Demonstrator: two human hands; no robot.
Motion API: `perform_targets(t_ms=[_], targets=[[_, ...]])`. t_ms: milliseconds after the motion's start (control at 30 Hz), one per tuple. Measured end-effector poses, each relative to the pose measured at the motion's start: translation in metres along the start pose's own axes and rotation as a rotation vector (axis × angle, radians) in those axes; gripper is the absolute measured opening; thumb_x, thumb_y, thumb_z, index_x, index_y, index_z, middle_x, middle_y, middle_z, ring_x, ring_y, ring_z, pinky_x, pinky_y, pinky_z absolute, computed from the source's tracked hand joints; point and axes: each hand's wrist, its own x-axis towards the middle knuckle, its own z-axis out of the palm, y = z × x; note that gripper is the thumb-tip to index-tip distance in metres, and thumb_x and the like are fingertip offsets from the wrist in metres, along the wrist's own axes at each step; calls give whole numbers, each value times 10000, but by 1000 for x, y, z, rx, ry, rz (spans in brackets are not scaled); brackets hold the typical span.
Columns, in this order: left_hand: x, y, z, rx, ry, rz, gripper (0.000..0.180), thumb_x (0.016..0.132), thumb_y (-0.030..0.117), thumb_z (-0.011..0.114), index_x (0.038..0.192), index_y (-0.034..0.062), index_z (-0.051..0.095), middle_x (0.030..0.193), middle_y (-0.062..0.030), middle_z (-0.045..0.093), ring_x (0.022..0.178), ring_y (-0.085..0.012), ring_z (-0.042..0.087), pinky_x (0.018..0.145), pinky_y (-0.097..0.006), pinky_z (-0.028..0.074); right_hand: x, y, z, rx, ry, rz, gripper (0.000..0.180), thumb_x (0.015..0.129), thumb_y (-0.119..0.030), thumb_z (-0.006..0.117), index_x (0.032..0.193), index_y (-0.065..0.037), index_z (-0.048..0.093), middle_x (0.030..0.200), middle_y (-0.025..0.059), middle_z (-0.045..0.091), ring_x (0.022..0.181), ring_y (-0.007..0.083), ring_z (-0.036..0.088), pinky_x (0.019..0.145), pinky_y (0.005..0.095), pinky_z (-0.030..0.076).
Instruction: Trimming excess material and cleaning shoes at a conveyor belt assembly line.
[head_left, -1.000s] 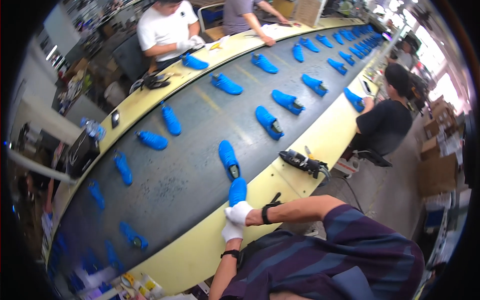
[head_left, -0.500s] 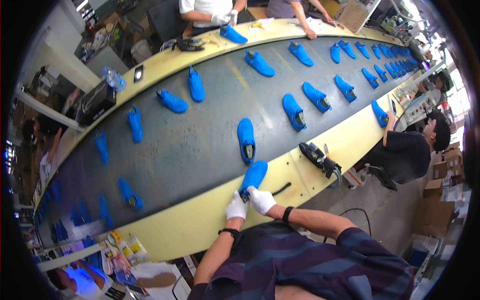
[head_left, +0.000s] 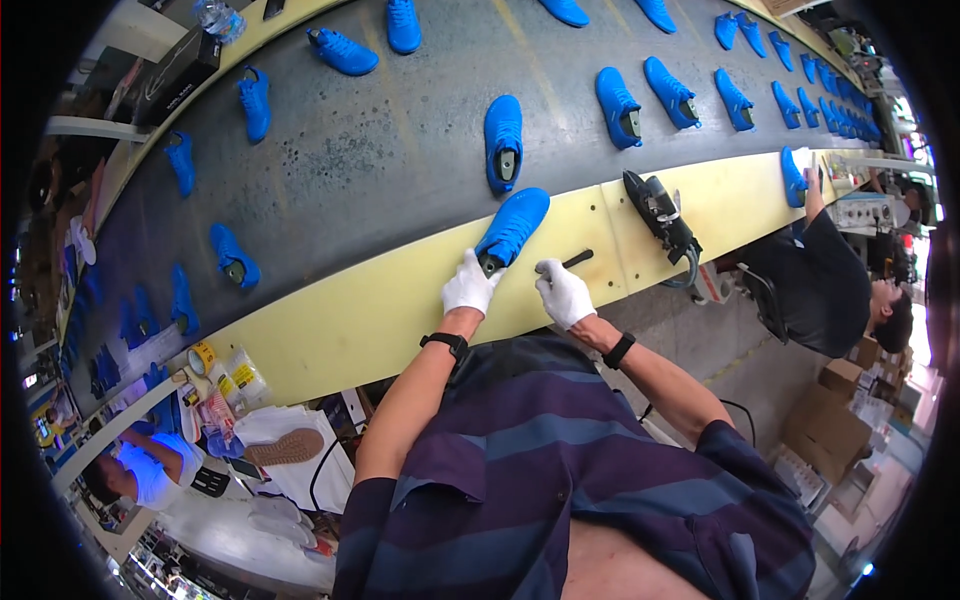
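Note:
A blue lace-up shoe (head_left: 515, 228) with a dark shoe last in its opening lies toe away, on the inner edge of the yellow ledge. My left hand (head_left: 469, 285), in a white glove, is closed on its heel. To the right, my gloved right hand (head_left: 565, 294) is apart from the shoe, fingers curled together at the near end of a short black-handled tool (head_left: 578, 259) lying on the ledge. The fingers hide that end of the tool. Just beyond, another blue shoe (head_left: 504, 140) rests on the dark conveyor belt with its heel toward me.
The dark conveyor belt (head_left: 400, 180) carries several more blue shoes. A black corded device (head_left: 660, 215) lies on the yellow ledge (head_left: 330, 330) to my right. Farther right, a seated co-worker (head_left: 830, 270) reaches to a shoe. Yellow tape (head_left: 202, 357) and a brown shoe sole (head_left: 285, 447) are at lower left.
My right hand has let go of the shoe and moved right to the black-handled tool. My left hand still holds the heel. The view has tilted down toward my body.

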Motion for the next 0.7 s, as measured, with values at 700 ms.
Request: perform_targets(t_ms=[700], targets=[[-5, 13, -16, -83, -56, -81, 633, 951, 508, 684, 1380, 91, 480, 1214, -224, 712, 1100, -407, 722, 919, -526, 572, 82, -73, -23, -314, -321, -418, 203, 912, -180, 688, 1001, -26, 590, 846, 233, 716, 818, 457, 711, 700, 534, 557]])
